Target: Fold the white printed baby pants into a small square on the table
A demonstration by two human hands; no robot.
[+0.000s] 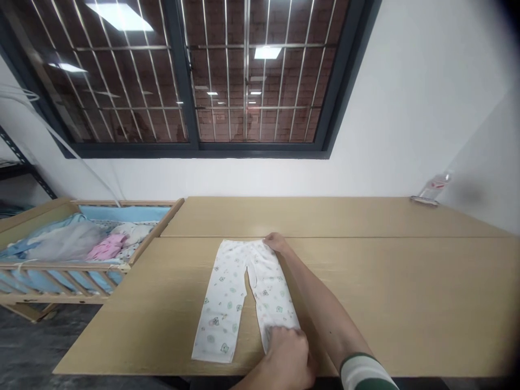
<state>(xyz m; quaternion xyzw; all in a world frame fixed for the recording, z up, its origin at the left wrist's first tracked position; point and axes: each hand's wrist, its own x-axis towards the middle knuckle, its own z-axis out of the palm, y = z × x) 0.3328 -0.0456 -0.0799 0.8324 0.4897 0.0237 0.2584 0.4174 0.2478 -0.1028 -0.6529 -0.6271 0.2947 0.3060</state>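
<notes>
A pair of white baby pants [221,303] with a small printed pattern lies flat on the table, waistband away from me and legs apart. My right hand [276,242] reaches to the right end of the waistband, its fingers closed on the fabric there. Down at the cuff of the right-side trouser leg, my left hand [287,355] is curled closed on the cloth and hides part of that cuff. The left-side leg lies untouched.
The wooden table [398,303] has a seam across it. To the left stands a wooden crib [140,238] with blue lining and a pink cloth [108,246] inside. A clear plastic bottle-like object [434,187] rests in the back right corner. A barred window [260,149] is above.
</notes>
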